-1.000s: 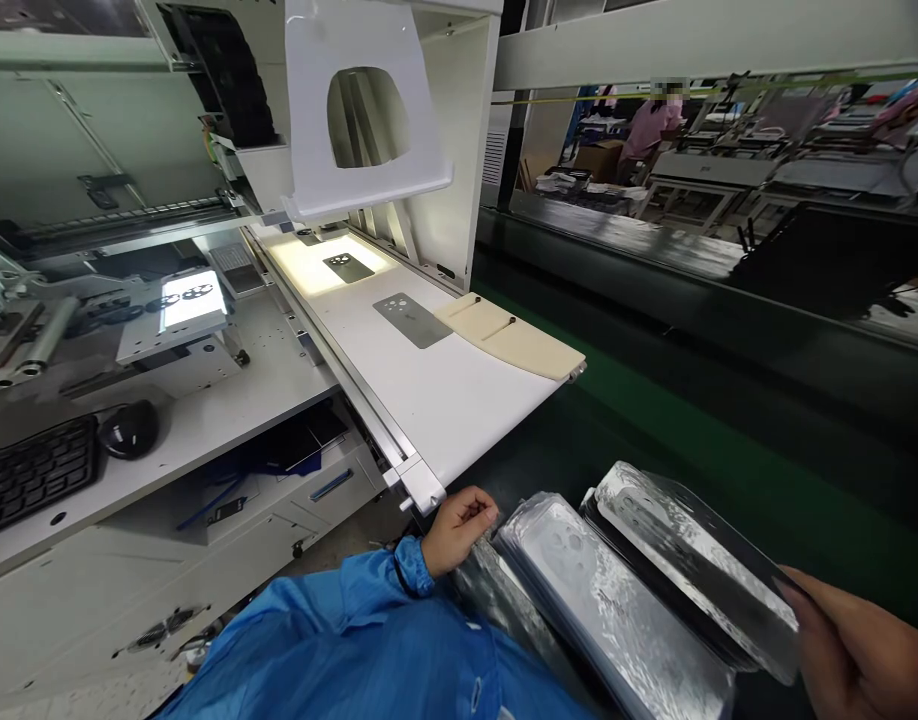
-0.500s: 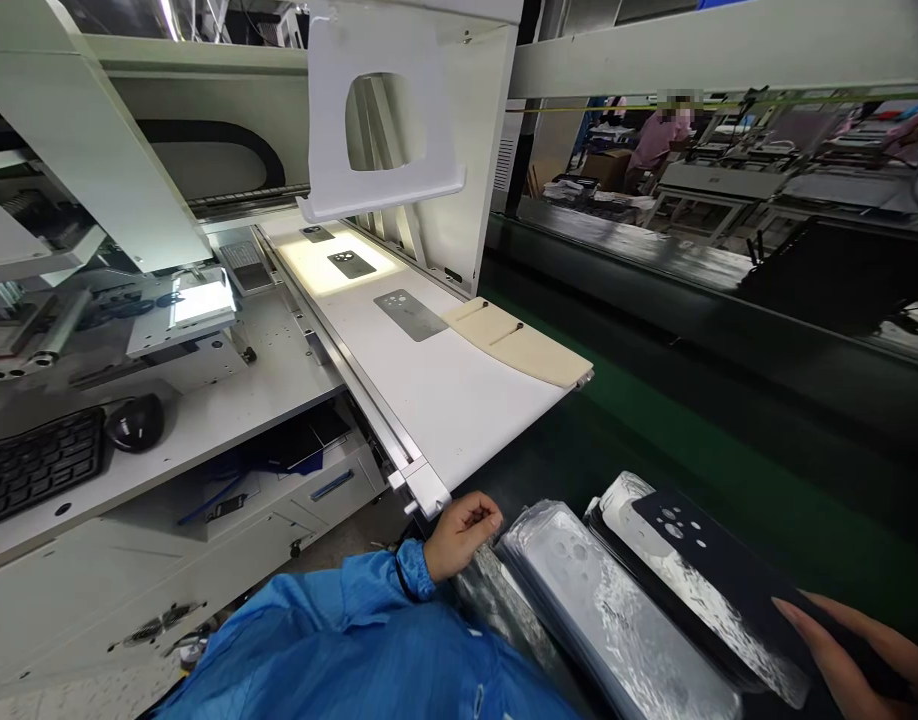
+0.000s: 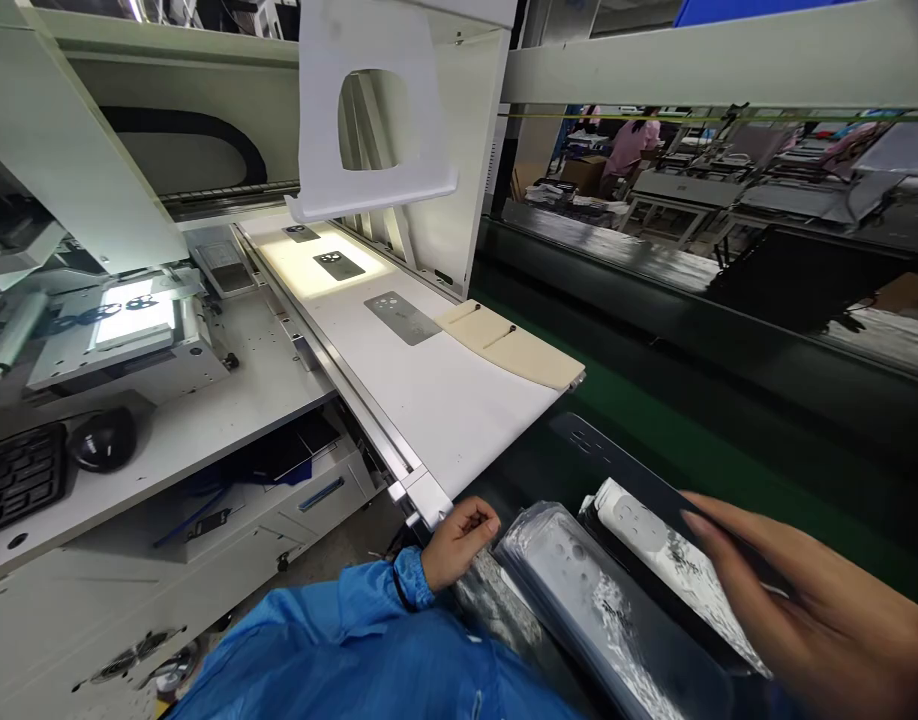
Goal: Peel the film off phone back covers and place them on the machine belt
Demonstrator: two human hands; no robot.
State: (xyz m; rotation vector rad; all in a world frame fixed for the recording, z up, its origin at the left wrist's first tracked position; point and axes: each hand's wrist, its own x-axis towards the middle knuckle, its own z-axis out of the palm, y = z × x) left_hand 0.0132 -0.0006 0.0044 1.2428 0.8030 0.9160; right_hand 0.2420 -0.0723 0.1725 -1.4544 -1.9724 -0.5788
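My right hand point(image 3: 796, 580) grips a dark phone back panel point(image 3: 631, 465) by its edge, thumb on top, at the lower right. The panel is tilted, its camera holes toward the conveyor. Below it lies a stack of film-covered panels point(image 3: 646, 535), and beside that a second stack of phone panels in clear film point(image 3: 579, 590). My left hand point(image 3: 463, 540) rests curled by the conveyor's front corner, left of the stacks, with nothing visible in its fingers. On the white conveyor belt point(image 3: 459, 420) lie a phone panel point(image 3: 403, 318) and smaller ones farther back.
A cream guide plate point(image 3: 511, 345) runs along the belt's right side. Left stand a mouse point(image 3: 103, 440), a keyboard point(image 3: 20, 465) and a lit machine stage point(image 3: 129, 310). A green belt point(image 3: 624, 390) passes at right. A person in pink point(image 3: 631, 145) is far behind.
My right hand has moved left and up with the phone back panel, lifting it away from over the film-covered stack. My left hand stays in place. The view has shifted slightly.
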